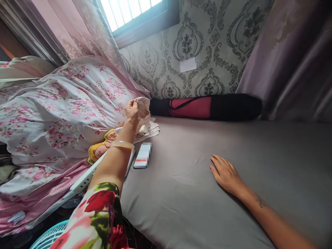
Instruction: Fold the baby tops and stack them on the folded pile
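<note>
My left hand [132, 110] reaches out to the far edge of the grey-covered surface [192, 193], with thumb and fingers pinched on a pale cloth [143, 106]. The cloth hangs down from the fingers; what kind of item it is I cannot tell. Just below it lies a small heap of white patterned fabric [151, 129], partly hidden by the cloth and my wrist. A phone [142, 155] with a lit screen rests to the right of my left forearm. My right hand [225, 174] lies flat on the grey sheet, fingers stretched out, holding nothing.
A black and pink long bag [192, 107] lies along the wall. To the left are floral bedding [85, 103], a yellow cartoon-printed item [100, 150] and a white power strip [81, 181]. A turquoise basket-like object [52, 235] stands low at the front left.
</note>
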